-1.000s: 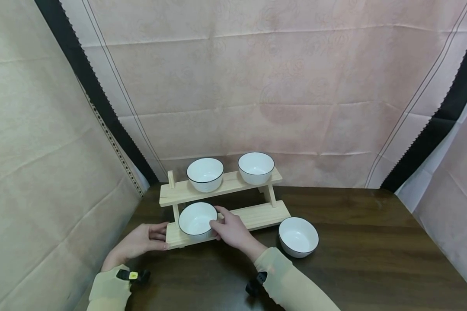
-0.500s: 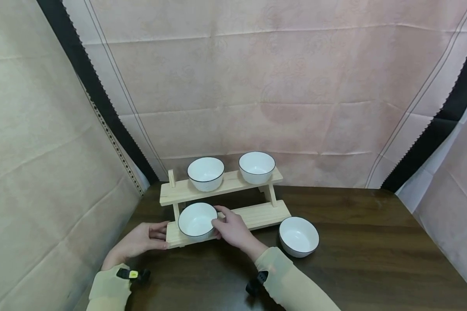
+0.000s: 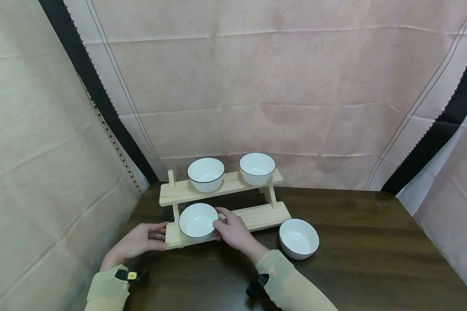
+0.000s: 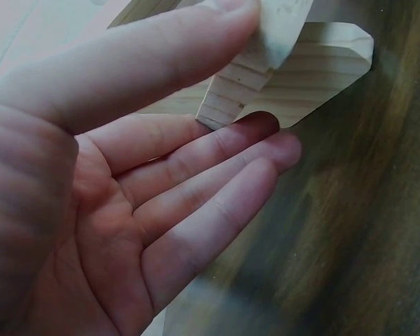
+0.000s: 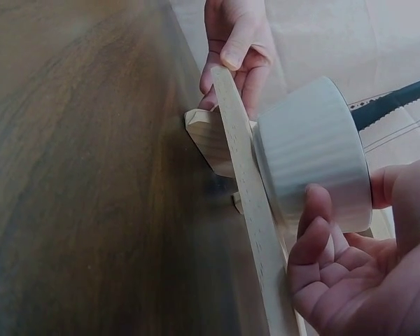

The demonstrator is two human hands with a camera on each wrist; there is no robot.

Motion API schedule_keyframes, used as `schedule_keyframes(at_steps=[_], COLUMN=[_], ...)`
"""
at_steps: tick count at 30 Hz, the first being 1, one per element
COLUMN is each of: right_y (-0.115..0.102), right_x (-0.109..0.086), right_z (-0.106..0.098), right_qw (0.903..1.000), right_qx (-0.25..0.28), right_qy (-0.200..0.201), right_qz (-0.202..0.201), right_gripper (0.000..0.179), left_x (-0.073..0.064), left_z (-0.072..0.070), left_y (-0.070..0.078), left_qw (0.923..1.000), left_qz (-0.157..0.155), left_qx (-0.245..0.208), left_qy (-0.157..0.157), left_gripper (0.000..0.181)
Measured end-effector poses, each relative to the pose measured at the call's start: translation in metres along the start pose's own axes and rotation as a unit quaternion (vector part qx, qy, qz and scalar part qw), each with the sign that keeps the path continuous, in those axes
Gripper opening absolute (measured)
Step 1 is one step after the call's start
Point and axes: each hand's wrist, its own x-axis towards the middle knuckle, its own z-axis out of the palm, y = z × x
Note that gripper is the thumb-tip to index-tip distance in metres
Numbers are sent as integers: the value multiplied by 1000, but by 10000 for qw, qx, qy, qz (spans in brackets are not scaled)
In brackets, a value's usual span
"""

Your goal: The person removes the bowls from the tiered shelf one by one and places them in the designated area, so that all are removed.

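Observation:
A two-tier wooden display rack (image 3: 258,216) stands on the table. On the left of its lower shelf sits a white bowl (image 3: 196,219) with a dark rim. My right hand (image 3: 233,231) holds that bowl at its right side, thumb at the rim and fingers curled against the outer wall (image 5: 311,150). My left hand (image 3: 140,239) holds the left end of the lower shelf. In the left wrist view its thumb lies at the board's end (image 4: 283,31), the other fingers reaching out below. Two matching bowls, one left (image 3: 205,173) and one right (image 3: 257,168), stand on the upper shelf.
Another white bowl (image 3: 299,238) stands on the dark wooden table (image 3: 358,259), right of the rack and near my right forearm. A pale cloth backdrop (image 3: 280,86) hangs behind the table, with cloth sides at left and right.
The view shifts very slightly. The right thumb has moved a little outward at the bowl's rim; both hands otherwise keep their places, and the bowls and rack stand as before.

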Motion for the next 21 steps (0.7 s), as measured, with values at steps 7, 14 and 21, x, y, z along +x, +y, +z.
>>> schedule_keyframes(at_steps=[7,14,21], right_y=[-4,-3,1], right_x=[-1,0,-2], right_z=[-2,-3,-2], right_qw=[10000,10000,10000], right_qx=[54,47,25], right_qy=[19,3,-6], right_qz=[7,-33,-5], right_gripper=[49,50,49], left_x=[1,1,2], left_z=[-1,-1,0], left_y=[2,3,0], left_qw=[10000,9999,10000], left_qz=[49,62,-17], left_qx=[20,-112,-64], left_qy=[-24,-41,-35], left_gripper=[83,83,83])
